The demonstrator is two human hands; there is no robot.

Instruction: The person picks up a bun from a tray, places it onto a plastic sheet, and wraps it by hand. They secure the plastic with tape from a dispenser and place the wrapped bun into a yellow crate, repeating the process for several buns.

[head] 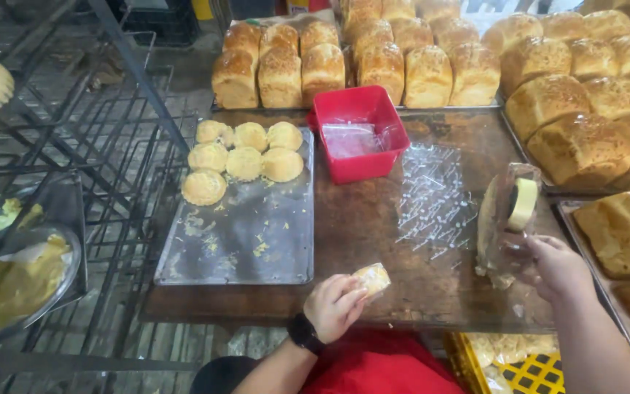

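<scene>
Golden wrapped bun (372, 278) pinched in left hand (335, 305) over the table (373, 219); right hand (557, 266) closed on tape dispenser (506, 219), metal tray (257, 233) just beyond the left.

1 small golden wrapped bun (372, 278), tilted, at the table's near edge; grimy upright tape dispenser (503, 222) right of it.

Bright, even overhead light, glare on the metal tray (257, 248), slightly soft focus, edges bowed
</scene>
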